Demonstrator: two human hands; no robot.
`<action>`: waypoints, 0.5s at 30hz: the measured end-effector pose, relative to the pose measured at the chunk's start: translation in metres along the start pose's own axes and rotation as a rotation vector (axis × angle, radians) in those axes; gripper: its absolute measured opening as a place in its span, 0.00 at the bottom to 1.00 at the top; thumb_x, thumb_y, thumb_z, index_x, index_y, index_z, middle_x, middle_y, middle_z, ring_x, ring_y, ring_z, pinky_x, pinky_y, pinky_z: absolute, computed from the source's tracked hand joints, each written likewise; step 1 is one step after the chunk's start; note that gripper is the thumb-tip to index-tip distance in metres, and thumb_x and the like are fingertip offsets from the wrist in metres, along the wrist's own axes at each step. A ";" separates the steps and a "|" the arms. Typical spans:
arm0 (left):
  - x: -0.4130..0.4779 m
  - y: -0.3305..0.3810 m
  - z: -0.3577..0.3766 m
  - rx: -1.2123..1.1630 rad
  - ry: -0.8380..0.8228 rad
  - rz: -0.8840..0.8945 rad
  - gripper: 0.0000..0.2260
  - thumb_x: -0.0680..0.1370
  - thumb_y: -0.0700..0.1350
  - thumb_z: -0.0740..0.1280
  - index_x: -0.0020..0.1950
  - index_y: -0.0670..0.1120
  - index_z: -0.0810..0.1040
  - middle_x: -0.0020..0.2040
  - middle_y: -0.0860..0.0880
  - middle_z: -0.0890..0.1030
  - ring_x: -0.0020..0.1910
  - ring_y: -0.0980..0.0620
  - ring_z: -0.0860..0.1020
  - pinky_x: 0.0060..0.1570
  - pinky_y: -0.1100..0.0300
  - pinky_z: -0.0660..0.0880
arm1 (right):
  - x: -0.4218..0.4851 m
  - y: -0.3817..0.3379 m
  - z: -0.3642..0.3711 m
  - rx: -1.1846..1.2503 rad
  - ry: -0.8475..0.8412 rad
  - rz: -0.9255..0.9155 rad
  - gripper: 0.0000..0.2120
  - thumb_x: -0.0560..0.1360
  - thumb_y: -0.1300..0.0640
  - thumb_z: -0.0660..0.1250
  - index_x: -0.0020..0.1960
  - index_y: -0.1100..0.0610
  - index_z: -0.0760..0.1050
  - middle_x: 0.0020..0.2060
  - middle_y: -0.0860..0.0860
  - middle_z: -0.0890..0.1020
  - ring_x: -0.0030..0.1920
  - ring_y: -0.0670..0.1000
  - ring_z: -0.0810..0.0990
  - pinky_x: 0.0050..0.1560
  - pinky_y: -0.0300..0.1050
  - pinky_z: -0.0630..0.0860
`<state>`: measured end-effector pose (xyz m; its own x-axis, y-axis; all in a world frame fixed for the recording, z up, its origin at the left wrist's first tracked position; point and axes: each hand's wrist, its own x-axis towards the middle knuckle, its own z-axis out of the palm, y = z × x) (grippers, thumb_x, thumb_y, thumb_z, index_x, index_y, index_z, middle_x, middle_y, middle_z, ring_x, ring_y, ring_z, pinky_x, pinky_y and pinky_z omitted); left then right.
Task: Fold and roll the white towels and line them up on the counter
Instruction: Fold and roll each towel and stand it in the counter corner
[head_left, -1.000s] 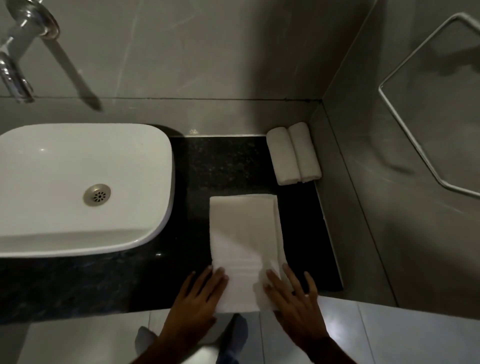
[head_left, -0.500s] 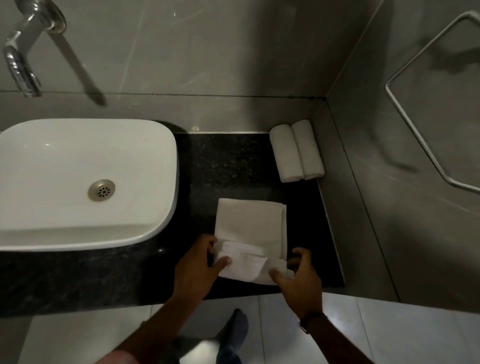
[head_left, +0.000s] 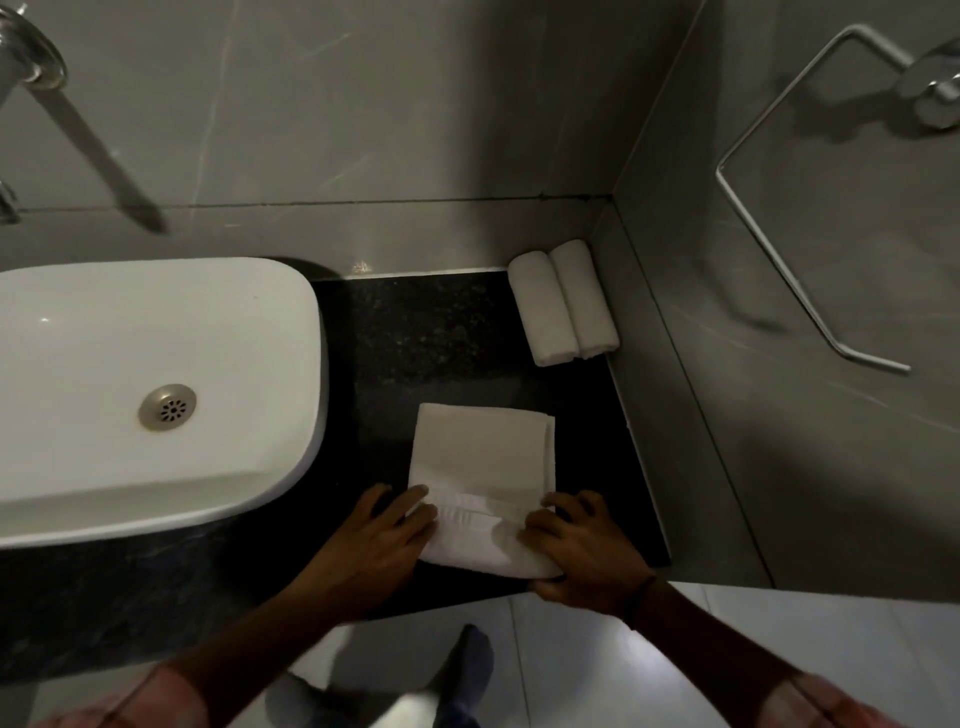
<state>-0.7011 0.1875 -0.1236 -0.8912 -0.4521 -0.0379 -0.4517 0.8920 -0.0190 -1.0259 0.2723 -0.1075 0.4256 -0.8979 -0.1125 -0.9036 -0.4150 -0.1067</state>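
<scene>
A white towel (head_left: 483, 457) lies flat on the black desk (head_left: 415, 338), just right of the sink (head_left: 156, 384). Its near end is turned over into a thick fold, and both hands close on that fold: the left hand (head_left: 374, 551) pinches its left end, fingers on top, and the right hand (head_left: 582, 551) curls round its right end. Two rolled towels (head_left: 563, 301) sit side by side, touching, further right of the sink, in the back corner.
</scene>
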 end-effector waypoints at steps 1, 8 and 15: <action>0.001 -0.006 -0.002 -0.026 0.002 0.016 0.20 0.73 0.51 0.65 0.63 0.48 0.80 0.65 0.47 0.80 0.70 0.42 0.74 0.67 0.40 0.70 | 0.002 0.001 -0.002 0.020 -0.006 0.003 0.24 0.66 0.36 0.68 0.58 0.46 0.82 0.55 0.45 0.83 0.61 0.56 0.78 0.59 0.54 0.67; 0.042 -0.024 -0.017 -0.939 0.083 -0.790 0.18 0.80 0.57 0.64 0.69 0.65 0.66 0.63 0.57 0.78 0.57 0.53 0.79 0.57 0.56 0.77 | 0.042 0.000 -0.023 0.888 0.039 0.770 0.21 0.71 0.41 0.71 0.59 0.40 0.66 0.55 0.47 0.77 0.53 0.52 0.79 0.53 0.53 0.81; 0.060 -0.021 -0.022 -0.729 0.054 -0.858 0.16 0.76 0.65 0.60 0.61 0.64 0.76 0.64 0.55 0.77 0.57 0.48 0.79 0.49 0.53 0.76 | 0.048 -0.003 -0.011 0.090 0.224 0.563 0.09 0.76 0.42 0.66 0.51 0.44 0.81 0.60 0.51 0.79 0.56 0.59 0.74 0.52 0.56 0.75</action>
<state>-0.7459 0.1418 -0.1038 -0.2664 -0.9311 -0.2492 -0.8172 0.0810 0.5707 -1.0033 0.2292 -0.1014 -0.1455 -0.9888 0.0338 -0.9748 0.1374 -0.1757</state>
